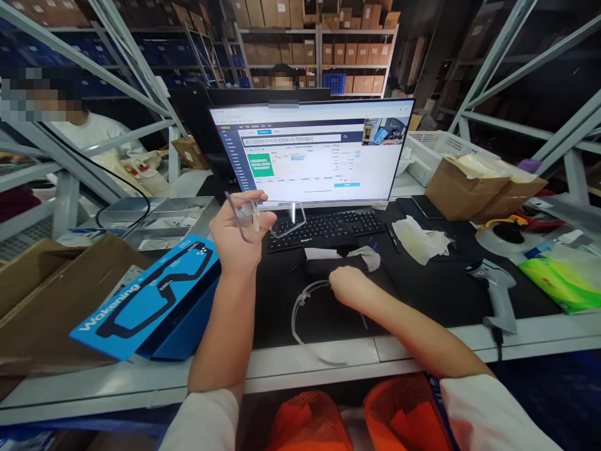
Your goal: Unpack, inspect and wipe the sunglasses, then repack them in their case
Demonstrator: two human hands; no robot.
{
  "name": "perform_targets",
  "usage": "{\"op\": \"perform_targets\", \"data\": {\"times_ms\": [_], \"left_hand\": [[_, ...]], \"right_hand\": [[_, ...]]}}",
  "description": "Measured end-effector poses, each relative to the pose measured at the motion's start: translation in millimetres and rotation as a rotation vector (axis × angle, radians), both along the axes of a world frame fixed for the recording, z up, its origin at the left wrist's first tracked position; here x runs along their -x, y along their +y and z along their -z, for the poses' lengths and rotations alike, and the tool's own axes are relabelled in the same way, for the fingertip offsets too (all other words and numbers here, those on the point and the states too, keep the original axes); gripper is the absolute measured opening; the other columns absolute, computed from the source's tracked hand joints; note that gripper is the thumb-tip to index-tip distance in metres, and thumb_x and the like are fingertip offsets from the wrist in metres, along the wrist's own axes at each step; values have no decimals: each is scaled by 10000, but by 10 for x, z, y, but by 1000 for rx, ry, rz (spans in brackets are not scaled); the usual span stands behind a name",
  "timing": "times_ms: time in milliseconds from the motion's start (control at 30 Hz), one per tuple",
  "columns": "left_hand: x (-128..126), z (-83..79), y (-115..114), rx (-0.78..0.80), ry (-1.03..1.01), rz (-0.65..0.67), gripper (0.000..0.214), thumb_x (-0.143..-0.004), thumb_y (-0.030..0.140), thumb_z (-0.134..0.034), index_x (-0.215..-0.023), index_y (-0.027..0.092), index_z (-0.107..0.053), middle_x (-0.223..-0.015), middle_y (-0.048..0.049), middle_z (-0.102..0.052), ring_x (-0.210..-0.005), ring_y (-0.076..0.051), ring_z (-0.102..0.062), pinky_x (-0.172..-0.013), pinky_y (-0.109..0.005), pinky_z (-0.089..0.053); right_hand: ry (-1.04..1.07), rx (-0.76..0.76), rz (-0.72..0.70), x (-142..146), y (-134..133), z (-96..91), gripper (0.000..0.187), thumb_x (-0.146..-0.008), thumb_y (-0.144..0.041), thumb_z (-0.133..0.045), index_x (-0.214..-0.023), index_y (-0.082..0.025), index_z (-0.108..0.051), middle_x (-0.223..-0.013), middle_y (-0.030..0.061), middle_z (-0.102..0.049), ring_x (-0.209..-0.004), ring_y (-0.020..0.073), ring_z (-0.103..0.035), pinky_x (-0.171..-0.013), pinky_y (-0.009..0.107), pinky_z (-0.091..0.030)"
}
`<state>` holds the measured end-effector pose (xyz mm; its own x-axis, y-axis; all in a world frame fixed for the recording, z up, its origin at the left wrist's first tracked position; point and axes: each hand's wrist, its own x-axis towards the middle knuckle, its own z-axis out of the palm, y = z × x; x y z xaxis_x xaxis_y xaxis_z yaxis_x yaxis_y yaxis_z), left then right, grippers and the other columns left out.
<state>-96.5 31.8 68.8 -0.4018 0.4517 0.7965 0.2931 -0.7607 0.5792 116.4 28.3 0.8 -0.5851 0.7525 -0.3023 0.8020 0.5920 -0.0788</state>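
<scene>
My left hand (240, 233) is raised above the desk, its fingers pinched on a pair of clear-framed glasses (275, 219) held in front of the keyboard (328, 227). My right hand (348, 285) rests knuckles-up on the black desk mat (422, 282), fingers curled on one end of a clear plastic loop (300, 319) lying on the mat. Just beyond that hand lies a dark case (323, 266) with a white cloth (369, 255) on it.
A monitor (310, 150) stands behind the keyboard. A blue "Wakening" box (150, 294) and brown cardboard (51, 300) lie left. A barcode scanner (498, 291), crumpled tissue (420, 238), tape (504, 235), green packets (561, 282) and open cartons (474, 185) are right. Other people sit behind.
</scene>
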Motion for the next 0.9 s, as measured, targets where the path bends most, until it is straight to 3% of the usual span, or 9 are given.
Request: {"op": "perform_targets", "data": {"times_ms": [67,167,300,400,600,767,900], "left_hand": [[4,-31,-44,40,89,27,352,-683,411,-864,-945,215,-733,-948,-44,-727,-979,-247,-696,-905,-392,-563],[-46,-80,-147,95,247,34,341,-685,353,-866,-978,226,-746,-1030,-50,-743,-1051,-260,-689,-960,-400,-536],[-205,-96,-268,117,447,-16,331,-684,328,-871,-966,219,-738,-1031,-60,-750,-1036,-249,-695,-952,-385,-531],[-332,-80,-321,120,571,48,310,-699,294,-864,-959,210,-717,-994,-63,-745,-955,-223,-701,-885,-351,-547],[-431,-85,-408,183,656,186,318,-707,306,-861,-941,197,-675,-1013,-81,-720,-972,-223,-684,-880,-356,-544],[-438,-114,-463,309,768,380,300,-720,332,-851,-917,213,-657,-992,-66,-733,-1039,-240,-682,-956,-392,-528],[-459,-123,-477,326,806,453,297,-728,353,-845,-890,209,-642,-1159,-84,-730,-1172,-259,-658,-1107,-445,-442]], "right_hand": [[73,-42,-20,-127,33,-150,261,-953,-230,-519,-971,-95,-742,-955,210,-745,-924,313,-721,-784,357,-521],[382,-25,-59,-387,133,-392,286,-1000,-318,-458,-946,-162,-693,-921,112,-726,-865,231,-677,-771,308,-480],[861,304,-71,-598,283,-514,371,-1004,-464,-421,-920,-170,-631,-712,5,-579,-659,139,-537,-630,245,-423],[1011,546,-65,-578,353,-449,436,-951,-567,-469,-842,-164,-597,-609,-36,-454,-549,113,-422,-525,235,-340],[905,750,-86,-533,435,-378,495,-867,-652,-563,-799,-162,-563,-613,-59,-400,-536,90,-330,-497,230,-256],[787,714,-142,-603,469,-426,481,-904,-621,-525,-814,-155,-600,-618,-49,-425,-563,101,-377,-532,241,-295],[689,658,-180,-634,500,-400,461,-938,-578,-504,-762,-161,-592,-643,-34,-474,-587,109,-419,-576,252,-349]]}}
